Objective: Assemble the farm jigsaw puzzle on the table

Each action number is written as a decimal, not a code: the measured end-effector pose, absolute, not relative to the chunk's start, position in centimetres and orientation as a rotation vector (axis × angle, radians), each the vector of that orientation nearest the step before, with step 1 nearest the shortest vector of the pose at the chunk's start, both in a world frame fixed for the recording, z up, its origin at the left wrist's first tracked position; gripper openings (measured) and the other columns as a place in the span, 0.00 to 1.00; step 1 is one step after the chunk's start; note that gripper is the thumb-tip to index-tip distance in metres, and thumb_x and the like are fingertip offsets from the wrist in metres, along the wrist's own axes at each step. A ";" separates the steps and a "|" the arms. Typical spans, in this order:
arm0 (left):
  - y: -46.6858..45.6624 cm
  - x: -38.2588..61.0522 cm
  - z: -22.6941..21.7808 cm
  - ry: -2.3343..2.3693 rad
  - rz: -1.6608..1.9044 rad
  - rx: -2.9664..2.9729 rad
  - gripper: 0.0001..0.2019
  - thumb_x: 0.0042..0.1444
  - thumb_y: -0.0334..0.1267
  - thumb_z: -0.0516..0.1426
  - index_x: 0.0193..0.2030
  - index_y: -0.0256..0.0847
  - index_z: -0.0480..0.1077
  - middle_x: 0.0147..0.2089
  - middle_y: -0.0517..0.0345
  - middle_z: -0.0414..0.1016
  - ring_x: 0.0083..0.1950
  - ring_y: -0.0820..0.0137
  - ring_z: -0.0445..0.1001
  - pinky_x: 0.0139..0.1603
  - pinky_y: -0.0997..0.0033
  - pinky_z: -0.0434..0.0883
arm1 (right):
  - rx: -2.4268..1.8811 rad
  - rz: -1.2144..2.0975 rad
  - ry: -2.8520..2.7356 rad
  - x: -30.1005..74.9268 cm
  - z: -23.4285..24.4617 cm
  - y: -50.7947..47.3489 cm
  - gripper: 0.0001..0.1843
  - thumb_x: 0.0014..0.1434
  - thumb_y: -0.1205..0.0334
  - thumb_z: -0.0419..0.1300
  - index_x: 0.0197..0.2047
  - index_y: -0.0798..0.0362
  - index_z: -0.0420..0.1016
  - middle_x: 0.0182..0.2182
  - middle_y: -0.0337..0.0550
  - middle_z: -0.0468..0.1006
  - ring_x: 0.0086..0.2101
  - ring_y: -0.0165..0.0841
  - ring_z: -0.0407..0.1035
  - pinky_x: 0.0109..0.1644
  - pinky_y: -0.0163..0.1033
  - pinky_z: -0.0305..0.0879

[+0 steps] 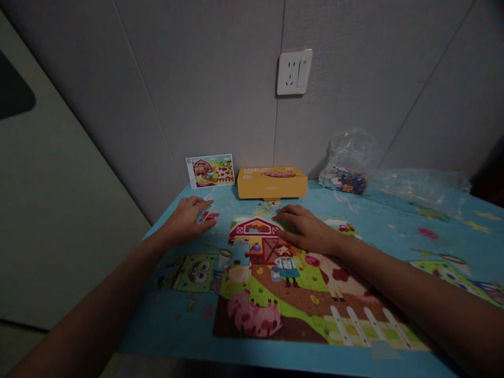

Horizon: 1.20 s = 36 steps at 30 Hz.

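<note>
My left hand rests on the table left of a farm jigsaw puzzle. Its thumb and fingers are apart, around a small loose puzzle piece in red and purple; I see no grip on it. Across the puzzle's upper part lies my right hand, fingers spread near the red barn roof, holding nothing visible. The assembled picture has a farmer, a pink pig, a cow and a white fence. Blue tablecloth shows in a notch at its left side, below the barn. My right forearm covers its right part.
A reference picture card leans on the wall beside a yellow box. Several small pieces lie before the box. At the right stand a clear bag of colourful pieces and crumpled plastic. The tablecloth is blue.
</note>
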<state>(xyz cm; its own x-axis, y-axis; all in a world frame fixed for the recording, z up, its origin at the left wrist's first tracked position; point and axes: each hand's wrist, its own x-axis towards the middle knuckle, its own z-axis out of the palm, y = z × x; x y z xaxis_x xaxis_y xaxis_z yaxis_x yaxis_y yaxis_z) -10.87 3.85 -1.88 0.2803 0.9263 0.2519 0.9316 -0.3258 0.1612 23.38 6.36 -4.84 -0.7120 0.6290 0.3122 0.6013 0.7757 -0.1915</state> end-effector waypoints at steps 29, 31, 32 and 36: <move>0.1 -4.6 -2.4 -1.616 -0.621 -3.147 0.22 0.58 0.43 0.59 0.59 0.43 0.69 0.44 0.56 0.76 0.39 0.68 0.71 0.41 0.69 0.67 | -0.962 0.126 -2.605 23.2 -4.5 6.0 0.20 0.65 0.53 0.54 0.54 0.56 0.73 0.47 0.55 0.72 0.47 0.44 0.66 0.52 0.52 0.64; 0.4 -5.0 -2.3 -1.528 -0.585 -3.112 0.19 0.58 0.42 0.60 0.56 0.42 0.71 0.45 0.53 0.73 0.45 0.65 0.70 0.46 0.66 0.67 | -0.956 0.120 -2.610 23.2 -4.5 6.0 0.20 0.65 0.54 0.55 0.54 0.56 0.73 0.46 0.55 0.72 0.47 0.44 0.66 0.52 0.52 0.64; 0.5 -5.2 -2.3 -1.489 -0.564 -3.118 0.18 0.58 0.42 0.60 0.54 0.41 0.73 0.45 0.52 0.72 0.46 0.64 0.69 0.48 0.65 0.67 | -0.955 0.115 -2.611 23.2 -4.5 6.0 0.19 0.65 0.54 0.55 0.53 0.56 0.73 0.46 0.55 0.72 0.47 0.44 0.66 0.52 0.52 0.64; 0.6 -5.6 -2.2 -1.449 -0.509 -3.180 0.14 0.57 0.40 0.61 0.50 0.42 0.75 0.47 0.52 0.68 0.47 0.65 0.68 0.48 0.66 0.68 | -0.960 0.110 -2.599 23.2 -4.5 6.0 0.19 0.64 0.53 0.55 0.53 0.55 0.73 0.47 0.55 0.72 0.47 0.44 0.66 0.52 0.52 0.64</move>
